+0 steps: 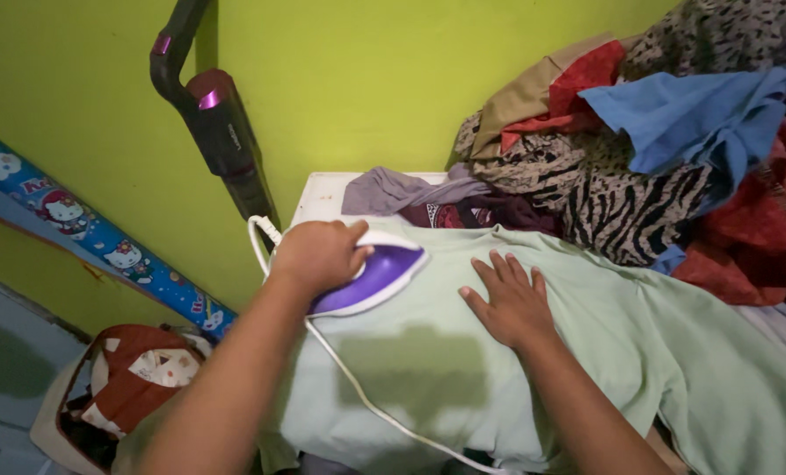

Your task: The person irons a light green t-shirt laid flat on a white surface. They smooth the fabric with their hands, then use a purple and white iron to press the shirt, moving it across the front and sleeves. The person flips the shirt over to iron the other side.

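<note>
My left hand (pixel 318 253) grips the handle of a purple and white iron (pixel 382 274) that rests on a pale green garment (pixel 622 352) spread over a white surface (pixel 321 200). The iron's white cord (pixel 358 387) loops from behind my left hand and runs down across the cloth toward the lower edge. My right hand (pixel 509 301) lies flat with fingers spread on the green garment, just right of the iron's tip. A darker rectangular patch (pixel 411 369) shows on the cloth below the iron.
A tall heap of clothes (pixel 657 149), with zebra-print, blue, red and tan pieces, fills the back right. A grey cloth (pixel 393 189) lies behind the iron. A dark vacuum-like appliance (pixel 208 123) leans on the green wall. A bag of fabric (pixel 129 387) sits on the floor at the left.
</note>
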